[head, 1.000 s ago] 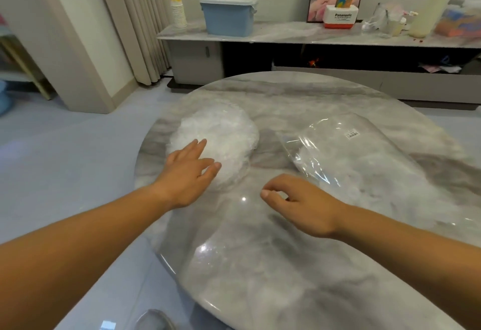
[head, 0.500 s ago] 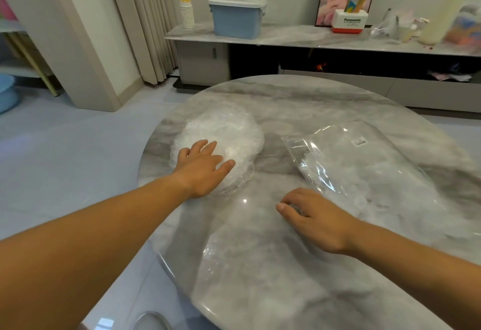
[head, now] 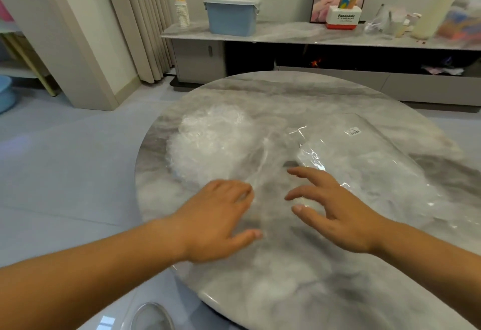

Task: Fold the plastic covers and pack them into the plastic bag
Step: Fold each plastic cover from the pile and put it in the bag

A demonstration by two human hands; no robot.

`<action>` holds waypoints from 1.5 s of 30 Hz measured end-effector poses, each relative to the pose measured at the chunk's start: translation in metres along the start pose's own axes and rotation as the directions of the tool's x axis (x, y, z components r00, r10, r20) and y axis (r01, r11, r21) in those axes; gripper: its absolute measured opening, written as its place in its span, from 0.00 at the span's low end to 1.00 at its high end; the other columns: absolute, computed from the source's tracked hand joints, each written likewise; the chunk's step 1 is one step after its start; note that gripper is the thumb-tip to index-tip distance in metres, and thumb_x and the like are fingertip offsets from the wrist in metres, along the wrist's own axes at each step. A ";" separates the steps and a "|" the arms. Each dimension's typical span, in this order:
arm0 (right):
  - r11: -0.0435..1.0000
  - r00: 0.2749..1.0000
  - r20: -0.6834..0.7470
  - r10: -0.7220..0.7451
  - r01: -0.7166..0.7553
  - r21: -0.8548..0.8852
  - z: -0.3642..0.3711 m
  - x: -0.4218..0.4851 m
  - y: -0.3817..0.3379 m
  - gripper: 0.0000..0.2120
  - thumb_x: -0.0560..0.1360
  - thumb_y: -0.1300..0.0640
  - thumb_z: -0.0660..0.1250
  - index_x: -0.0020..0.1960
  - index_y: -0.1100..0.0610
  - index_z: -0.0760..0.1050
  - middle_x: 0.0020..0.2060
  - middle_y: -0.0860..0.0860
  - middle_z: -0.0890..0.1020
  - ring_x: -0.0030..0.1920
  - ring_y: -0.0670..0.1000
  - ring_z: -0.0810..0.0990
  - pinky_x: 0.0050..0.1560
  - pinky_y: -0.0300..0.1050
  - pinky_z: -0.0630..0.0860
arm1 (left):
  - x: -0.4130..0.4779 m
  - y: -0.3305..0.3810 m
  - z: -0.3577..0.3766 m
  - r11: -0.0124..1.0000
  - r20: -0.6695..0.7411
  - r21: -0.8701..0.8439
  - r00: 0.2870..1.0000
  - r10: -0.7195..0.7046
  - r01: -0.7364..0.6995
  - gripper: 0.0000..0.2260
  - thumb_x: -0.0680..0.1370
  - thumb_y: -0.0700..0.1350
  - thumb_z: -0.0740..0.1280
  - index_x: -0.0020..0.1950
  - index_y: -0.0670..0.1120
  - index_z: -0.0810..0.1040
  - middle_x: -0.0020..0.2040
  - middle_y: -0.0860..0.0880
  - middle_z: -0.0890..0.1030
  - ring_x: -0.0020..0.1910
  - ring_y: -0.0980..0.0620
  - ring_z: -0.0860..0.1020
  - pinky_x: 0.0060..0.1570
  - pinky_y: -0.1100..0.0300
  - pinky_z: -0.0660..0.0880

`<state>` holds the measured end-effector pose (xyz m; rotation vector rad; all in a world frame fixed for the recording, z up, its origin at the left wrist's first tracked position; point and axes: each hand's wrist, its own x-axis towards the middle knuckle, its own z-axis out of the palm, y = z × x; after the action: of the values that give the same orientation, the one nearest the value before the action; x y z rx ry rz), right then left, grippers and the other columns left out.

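Crinkled clear plastic covers (head: pixel 213 142) heaped, unfolded; flat clear plastic bag (head: pixel 369 165) right, apparently unfilled. Right hand (head: pixel 335 212) spread; left hand (head: pixel 218 220): cannot tell.

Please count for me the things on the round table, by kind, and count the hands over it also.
Cover pile: 1 (the single covers in it are too blurred to count)
Plastic bag: 1
Hands: 2, left hand and right hand
Total: 4

My left hand (head: pixel 218 215) is off the pile of covers (head: pixel 208 142), nearer now, pulling a thin cover (head: pixel 261 163) along. My right hand (head: pixel 335 209) spreads open.
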<state>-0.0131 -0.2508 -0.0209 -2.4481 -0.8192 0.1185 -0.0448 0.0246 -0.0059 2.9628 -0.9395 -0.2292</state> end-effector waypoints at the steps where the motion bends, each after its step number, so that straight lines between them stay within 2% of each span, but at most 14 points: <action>1: 0.998 0.998 0.012 -0.060 0.061 -0.032 0.003 -0.008 0.001 0.22 0.79 0.32 0.56 0.61 0.42 0.80 0.77 0.41 0.63 0.78 0.41 0.57 0.73 0.42 0.62 | -0.006 0.009 0.007 1.000 0.054 -0.013 0.998 0.024 -0.024 0.38 0.79 0.70 0.46 0.81 0.46 0.57 0.79 0.47 0.60 0.76 0.48 0.59 0.75 0.57 0.51; 4: 0.973 0.981 0.036 -0.189 0.192 -0.126 0.015 -0.028 -0.003 0.21 0.81 0.36 0.57 0.60 0.46 0.81 0.79 0.47 0.61 0.79 0.48 0.59 0.73 0.48 0.64 | -0.019 0.027 0.026 0.996 0.151 -0.066 0.986 0.072 -0.063 0.37 0.81 0.69 0.51 0.81 0.46 0.55 0.78 0.49 0.58 0.76 0.49 0.58 0.76 0.57 0.52; 7: 0.948 0.970 0.064 -0.233 0.241 -0.206 0.030 -0.042 -0.010 0.20 0.82 0.38 0.56 0.60 0.47 0.81 0.80 0.48 0.60 0.79 0.50 0.57 0.75 0.47 0.62 | -0.025 0.040 0.036 0.993 0.162 -0.077 0.982 0.096 -0.084 0.37 0.80 0.69 0.51 0.82 0.47 0.53 0.79 0.51 0.56 0.75 0.50 0.57 0.75 0.57 0.54; 12: 0.984 0.956 0.255 -0.145 0.166 -0.061 0.039 -0.047 -0.019 0.24 0.82 0.37 0.50 0.67 0.45 0.78 0.77 0.41 0.65 0.76 0.39 0.58 0.75 0.40 0.60 | -0.024 0.052 0.030 0.968 0.216 -0.232 0.965 0.151 -0.099 0.34 0.81 0.67 0.54 0.83 0.57 0.48 0.83 0.51 0.45 0.80 0.52 0.52 0.77 0.55 0.55; 14: 0.995 0.953 0.291 -0.088 0.096 -0.015 0.036 -0.047 -0.015 0.29 0.81 0.36 0.47 0.65 0.48 0.80 0.73 0.42 0.70 0.74 0.36 0.61 0.73 0.40 0.63 | -0.025 0.045 0.029 0.951 0.170 -0.293 0.973 0.156 -0.101 0.32 0.81 0.66 0.57 0.82 0.59 0.52 0.83 0.54 0.48 0.79 0.55 0.53 0.77 0.58 0.57; 17: 0.997 0.956 0.284 -0.069 0.073 -0.006 0.033 -0.045 -0.004 0.31 0.82 0.34 0.46 0.62 0.49 0.81 0.67 0.43 0.77 0.70 0.38 0.68 0.69 0.45 0.69 | -0.025 0.020 0.033 0.957 0.074 -0.279 0.992 0.106 -0.082 0.30 0.81 0.65 0.58 0.80 0.57 0.60 0.82 0.55 0.55 0.79 0.57 0.54 0.76 0.65 0.51; 22: 0.993 0.971 0.220 -0.097 0.108 -0.039 0.028 -0.047 0.006 0.32 0.81 0.31 0.47 0.59 0.48 0.83 0.64 0.44 0.78 0.67 0.39 0.70 0.65 0.47 0.72 | -0.023 -0.009 0.040 0.972 0.133 -0.199 0.980 0.149 -0.121 0.30 0.81 0.66 0.56 0.80 0.54 0.62 0.82 0.54 0.56 0.79 0.57 0.54 0.76 0.65 0.51; 26: 0.980 0.973 0.148 -0.179 0.190 -0.065 0.024 -0.049 -0.004 0.25 0.81 0.35 0.53 0.52 0.47 0.84 0.70 0.44 0.73 0.71 0.44 0.67 0.68 0.45 0.69 | -0.020 -0.008 0.039 0.978 0.142 -0.126 0.972 0.185 -0.167 0.30 0.81 0.68 0.54 0.80 0.56 0.61 0.82 0.52 0.55 0.79 0.54 0.54 0.76 0.60 0.52; 29: 0.974 0.954 0.218 -0.207 0.221 -0.041 0.025 -0.049 -0.014 0.22 0.81 0.36 0.56 0.54 0.46 0.84 0.74 0.43 0.70 0.75 0.45 0.63 0.71 0.45 0.65 | -0.019 -0.006 0.038 0.980 0.167 -0.086 0.967 0.190 -0.178 0.31 0.81 0.68 0.53 0.81 0.56 0.58 0.82 0.51 0.53 0.79 0.53 0.52 0.74 0.62 0.48; 32: 0.963 0.922 0.327 -0.206 0.251 -0.102 0.034 -0.053 -0.014 0.25 0.82 0.34 0.52 0.61 0.45 0.82 0.74 0.42 0.70 0.74 0.43 0.63 0.71 0.49 0.66 | -0.021 -0.008 0.039 0.980 0.177 -0.080 0.965 0.192 -0.180 0.32 0.80 0.69 0.53 0.82 0.57 0.57 0.83 0.50 0.51 0.80 0.53 0.51 0.75 0.61 0.48; 36: 0.971 0.941 0.300 -0.154 0.200 -0.130 0.033 -0.057 -0.006 0.28 0.82 0.33 0.49 0.62 0.47 0.81 0.71 0.43 0.74 0.71 0.43 0.68 0.68 0.51 0.68 | -0.025 -0.012 0.038 0.985 0.183 -0.075 0.969 0.164 -0.153 0.32 0.80 0.70 0.52 0.82 0.57 0.57 0.82 0.50 0.51 0.80 0.53 0.52 0.77 0.58 0.53; 39: 0.977 0.951 0.272 -0.149 0.183 -0.106 0.027 -0.059 -0.003 0.27 0.82 0.33 0.50 0.62 0.46 0.81 0.71 0.42 0.74 0.70 0.42 0.69 0.68 0.50 0.69 | -0.027 -0.012 0.037 0.987 0.139 -0.082 0.979 0.151 -0.140 0.32 0.80 0.69 0.53 0.81 0.57 0.59 0.81 0.50 0.56 0.78 0.53 0.57 0.75 0.61 0.53; 41: 0.984 0.950 0.282 -0.134 0.161 -0.077 0.025 -0.061 -0.005 0.27 0.81 0.31 0.51 0.61 0.44 0.81 0.75 0.41 0.68 0.73 0.40 0.66 0.71 0.49 0.67 | -0.027 -0.012 0.037 0.981 0.084 -0.115 0.983 0.163 -0.153 0.32 0.79 0.70 0.54 0.80 0.56 0.62 0.80 0.50 0.59 0.77 0.53 0.61 0.74 0.62 0.53; 45: 0.985 0.949 0.275 -0.156 0.169 -0.023 0.025 -0.062 -0.012 0.23 0.81 0.33 0.54 0.57 0.43 0.83 0.77 0.42 0.63 0.76 0.42 0.61 0.71 0.49 0.66 | -0.029 -0.015 0.039 0.958 -0.038 -0.163 0.972 0.232 -0.235 0.26 0.79 0.67 0.59 0.71 0.54 0.72 0.78 0.50 0.65 0.76 0.53 0.63 0.74 0.57 0.60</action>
<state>-0.0758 -0.2668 -0.0408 -2.4272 -1.1514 0.3865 -0.0654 0.0540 -0.0413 2.6690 -1.1924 -0.2593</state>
